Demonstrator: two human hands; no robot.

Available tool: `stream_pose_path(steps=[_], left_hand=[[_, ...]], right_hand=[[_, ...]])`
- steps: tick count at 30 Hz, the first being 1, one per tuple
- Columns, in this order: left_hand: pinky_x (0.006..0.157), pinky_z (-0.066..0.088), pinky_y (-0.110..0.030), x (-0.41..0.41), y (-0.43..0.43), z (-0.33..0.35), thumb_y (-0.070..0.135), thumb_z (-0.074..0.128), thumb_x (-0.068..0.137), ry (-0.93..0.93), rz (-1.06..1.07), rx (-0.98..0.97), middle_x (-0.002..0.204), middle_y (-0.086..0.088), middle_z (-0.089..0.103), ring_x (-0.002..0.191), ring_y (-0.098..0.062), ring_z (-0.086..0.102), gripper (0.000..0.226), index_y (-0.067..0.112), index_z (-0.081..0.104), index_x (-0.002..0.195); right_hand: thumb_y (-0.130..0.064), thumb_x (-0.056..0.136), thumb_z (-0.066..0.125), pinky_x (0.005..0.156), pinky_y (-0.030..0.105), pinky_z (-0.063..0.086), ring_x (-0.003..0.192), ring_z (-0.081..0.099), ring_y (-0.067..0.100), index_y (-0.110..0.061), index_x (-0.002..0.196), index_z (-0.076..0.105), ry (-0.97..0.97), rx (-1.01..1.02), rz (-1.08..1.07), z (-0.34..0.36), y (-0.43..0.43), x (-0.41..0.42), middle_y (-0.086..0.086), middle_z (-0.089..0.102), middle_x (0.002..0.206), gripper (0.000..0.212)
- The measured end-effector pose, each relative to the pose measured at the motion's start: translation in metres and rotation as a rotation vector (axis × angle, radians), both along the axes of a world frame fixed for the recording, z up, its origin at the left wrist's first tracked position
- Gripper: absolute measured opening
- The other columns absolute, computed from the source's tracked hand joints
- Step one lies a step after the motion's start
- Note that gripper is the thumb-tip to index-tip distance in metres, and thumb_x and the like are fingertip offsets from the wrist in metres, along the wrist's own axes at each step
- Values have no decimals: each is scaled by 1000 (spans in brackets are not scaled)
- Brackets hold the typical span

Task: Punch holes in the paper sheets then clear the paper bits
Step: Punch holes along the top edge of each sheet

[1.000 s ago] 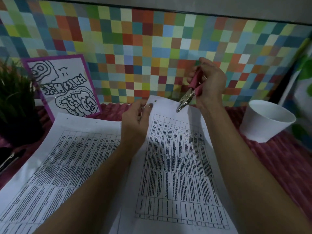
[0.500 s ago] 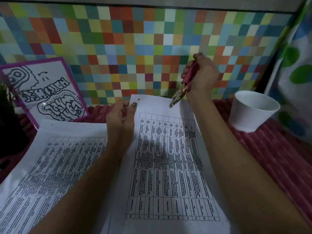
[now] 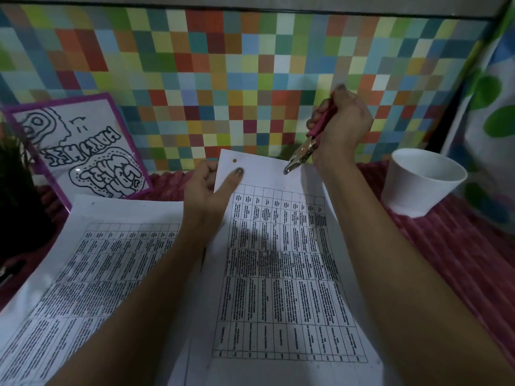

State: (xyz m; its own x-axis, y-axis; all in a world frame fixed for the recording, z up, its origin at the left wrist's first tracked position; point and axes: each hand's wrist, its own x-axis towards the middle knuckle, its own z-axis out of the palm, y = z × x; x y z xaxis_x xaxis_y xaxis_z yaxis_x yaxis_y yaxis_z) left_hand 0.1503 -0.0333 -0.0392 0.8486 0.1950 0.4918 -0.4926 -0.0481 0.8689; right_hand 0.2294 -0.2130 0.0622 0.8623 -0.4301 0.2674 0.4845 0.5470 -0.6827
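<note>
A printed sheet (image 3: 281, 263) with a table of text lies in front of me, its far edge lifted. One punched hole (image 3: 234, 161) shows near its far left corner. My left hand (image 3: 207, 190) pinches that corner, thumb on top close to the hole. My right hand (image 3: 338, 126) grips a pink-handled hole punch (image 3: 309, 140), whose metal jaws sit at the sheet's far edge, right of the hole. A second printed sheet (image 3: 92, 271) lies flat to the left.
A white cup (image 3: 418, 185) stands at the right on the pink ribbed cloth (image 3: 457, 254). A purple-framed drawing (image 3: 83, 149) leans on the coloured checkered wall (image 3: 250, 79). A dark plant (image 3: 14, 196) fills the left edge; a spotted curtain (image 3: 490, 121) hangs at right.
My right hand has brought the punch down and right along the sheet's far edge. My left hand's grip on the corner has shifted, with the thumb now flat on the paper.
</note>
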Motion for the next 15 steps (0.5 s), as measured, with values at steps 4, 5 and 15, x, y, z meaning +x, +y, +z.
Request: stream_pose_path(steps=[4, 5, 15], left_hand=[[83, 55, -62, 1, 2, -3, 15, 62, 96, 46, -113, 74, 102, -18, 73, 96, -38, 70, 19, 1, 69, 107], [79, 55, -64, 0, 1, -4, 15, 61, 97, 47, -109, 71, 99, -19, 74, 92, -40, 70, 18, 1, 70, 104], [49, 46, -57, 1, -3, -10, 29, 61, 96, -26, -1, 178, 66, -36, 54, 57, -52, 52, 47, -13, 56, 77]], right_hand=[[1, 94, 50, 42, 27, 42, 45, 49, 20, -3, 84, 59, 12, -62, 67, 2, -2, -4, 10, 55, 59, 14], [5, 93, 49, 45, 28, 45, 48, 52, 21, -1, 92, 61, 20, -93, 113, 1, -4, -5, 12, 56, 63, 13], [19, 87, 38, 71, 38, 55, 71, 65, 28, 5, 117, 58, -14, -216, 386, -1, -23, -6, 16, 66, 79, 38]])
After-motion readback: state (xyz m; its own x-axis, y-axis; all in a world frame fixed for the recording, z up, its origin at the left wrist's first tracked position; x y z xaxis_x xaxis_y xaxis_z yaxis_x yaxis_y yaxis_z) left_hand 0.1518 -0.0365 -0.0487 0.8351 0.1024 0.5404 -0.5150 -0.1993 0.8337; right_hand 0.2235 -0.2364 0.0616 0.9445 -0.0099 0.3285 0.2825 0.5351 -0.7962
